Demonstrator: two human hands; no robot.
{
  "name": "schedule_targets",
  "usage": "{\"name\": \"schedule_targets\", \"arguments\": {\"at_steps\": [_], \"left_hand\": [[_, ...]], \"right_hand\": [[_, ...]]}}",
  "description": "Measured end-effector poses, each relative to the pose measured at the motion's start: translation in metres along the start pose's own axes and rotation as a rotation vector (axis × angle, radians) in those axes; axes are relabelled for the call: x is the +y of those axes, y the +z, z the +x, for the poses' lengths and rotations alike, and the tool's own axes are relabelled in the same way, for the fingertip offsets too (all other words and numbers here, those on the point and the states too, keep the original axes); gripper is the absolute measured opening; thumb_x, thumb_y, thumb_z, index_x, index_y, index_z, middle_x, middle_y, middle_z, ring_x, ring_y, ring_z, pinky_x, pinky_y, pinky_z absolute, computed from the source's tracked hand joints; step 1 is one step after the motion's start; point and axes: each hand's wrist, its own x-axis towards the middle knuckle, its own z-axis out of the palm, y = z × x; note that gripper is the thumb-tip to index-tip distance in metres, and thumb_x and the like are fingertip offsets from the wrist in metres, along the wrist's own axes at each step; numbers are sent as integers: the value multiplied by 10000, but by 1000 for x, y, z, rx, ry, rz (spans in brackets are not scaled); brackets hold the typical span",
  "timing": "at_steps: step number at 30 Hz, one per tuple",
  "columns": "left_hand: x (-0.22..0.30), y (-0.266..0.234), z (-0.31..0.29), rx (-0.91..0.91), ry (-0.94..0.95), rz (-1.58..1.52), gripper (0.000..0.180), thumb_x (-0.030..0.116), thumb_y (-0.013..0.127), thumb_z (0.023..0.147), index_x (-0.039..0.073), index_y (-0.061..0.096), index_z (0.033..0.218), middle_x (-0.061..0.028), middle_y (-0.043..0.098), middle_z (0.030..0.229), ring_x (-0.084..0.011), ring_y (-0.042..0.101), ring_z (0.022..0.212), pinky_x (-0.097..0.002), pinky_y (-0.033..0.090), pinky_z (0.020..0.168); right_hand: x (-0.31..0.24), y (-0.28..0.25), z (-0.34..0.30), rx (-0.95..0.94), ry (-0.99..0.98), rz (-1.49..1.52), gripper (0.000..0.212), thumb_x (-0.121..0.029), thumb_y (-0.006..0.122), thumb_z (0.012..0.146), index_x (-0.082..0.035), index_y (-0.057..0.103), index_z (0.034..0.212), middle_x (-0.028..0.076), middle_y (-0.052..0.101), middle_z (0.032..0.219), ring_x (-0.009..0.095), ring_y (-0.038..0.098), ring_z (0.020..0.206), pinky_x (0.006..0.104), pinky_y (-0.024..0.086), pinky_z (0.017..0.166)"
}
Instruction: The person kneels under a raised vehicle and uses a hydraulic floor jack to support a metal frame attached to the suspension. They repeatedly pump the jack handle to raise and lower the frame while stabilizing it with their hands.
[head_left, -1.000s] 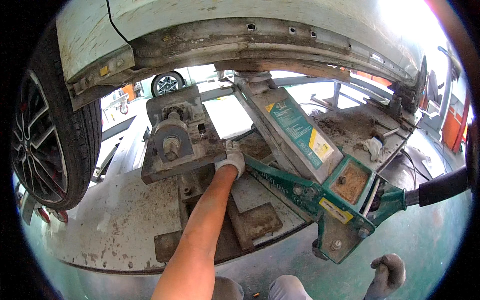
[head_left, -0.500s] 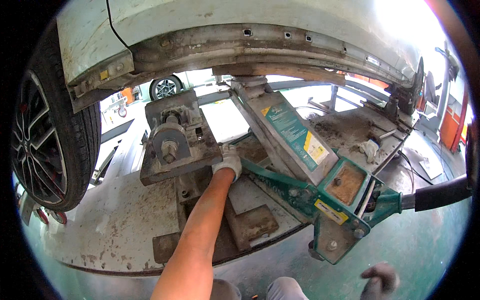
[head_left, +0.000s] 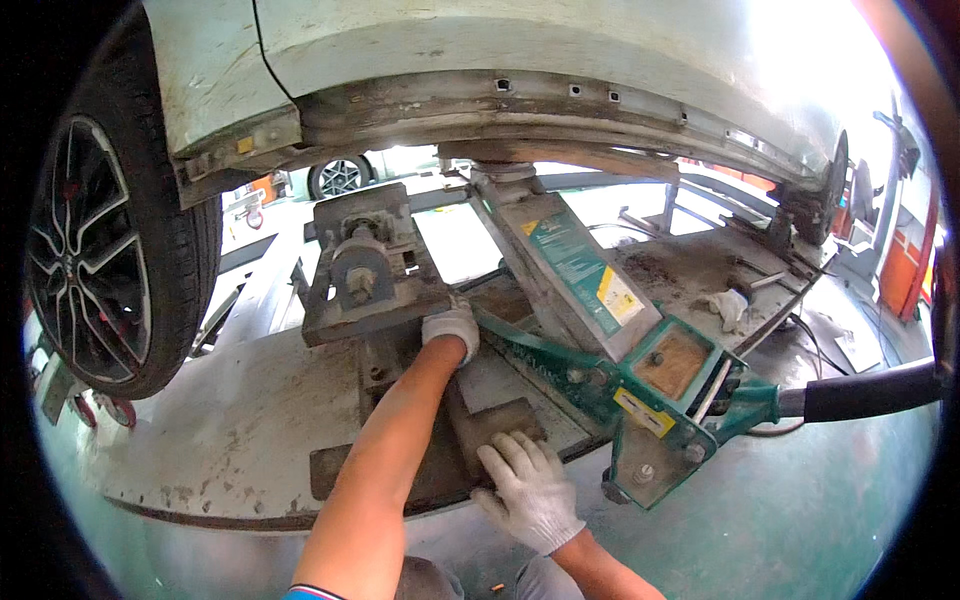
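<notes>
A heavy, rusty steel sill-clamp stand [head_left: 368,325] rises from the platform under the car's side. My left hand [head_left: 452,328], in a whitish work glove, is closed at the right edge of the stand's head; its fingertips are partly hidden there. In a matching glove, my right hand [head_left: 528,490] lies on the right foot [head_left: 500,430] of the stand's base, fingers stretched out. Just right of my hands is a green and grey floor jack [head_left: 590,280], its raised arm reaching the car's sill [head_left: 420,115] beneath a wooden block [head_left: 570,158].
At the left stands a car wheel [head_left: 95,260]. The jack's black-sleeved handle [head_left: 870,388] extends right. On the dirty platform [head_left: 210,430] lie a glove [head_left: 728,306] and metal tools at the right. A cable and hose run past its right edge.
My right hand has come in from the lower right and now rests on the base foot. My left hand stays at the stand's edge. The whole view has shifted slightly.
</notes>
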Motion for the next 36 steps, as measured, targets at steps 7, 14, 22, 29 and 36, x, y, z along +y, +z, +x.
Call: {"name": "schedule_targets", "arguments": {"at_steps": [7, 14, 22, 29, 36], "left_hand": [[8, -25, -147, 98, 450, -58, 493, 137, 584, 900, -42, 514, 1354, -244, 568, 1369, -401, 547, 1289, -467, 485, 1064], [-66, 5, -306, 521, 313, -273, 493, 240, 663, 851, 18, 619, 1290, -206, 608, 1378, -386, 574, 1281, -479, 472, 1084], [-95, 70, -362, 431, -38, -74, 721, 316, 745, 829, 4, 482, 1423, -229, 442, 1539, -442, 350, 1476, -529, 339, 1196], [-97, 83, -357, 477, -23, -13, 816, 322, 801, 785, 6, 455, 1453, -232, 433, 1540, -447, 348, 1474, -544, 323, 1210], [-96, 87, -355, 524, -15, -54, 812, 271, 806, 762, 9, 459, 1447, -226, 433, 1536, -436, 355, 1467, -549, 299, 1219]], "right_hand": [[7, 12, -13, 98, 27, 11, 600, -243, 802, 773, -80, 609, 1316, 145, 586, 1358, 369, 527, 1316, 547, 423, 1089], [3, 17, -12, 157, -6, 91, 603, -210, 791, 752, -74, 612, 1312, 154, 587, 1364, 384, 529, 1307, 546, 420, 1089], [5, 21, -13, 128, 4, 81, 624, -205, 794, 755, -65, 600, 1332, 156, 580, 1371, 393, 517, 1319, 547, 408, 1106], [6, 26, -17, 189, -4, 81, 629, -216, 806, 764, -74, 597, 1340, 150, 575, 1385, 387, 519, 1321, 561, 408, 1112], [4, 26, -18, 200, 7, 65, 628, -230, 809, 764, -92, 606, 1342, 148, 579, 1394, 387, 525, 1321, 563, 409, 1121]]}}
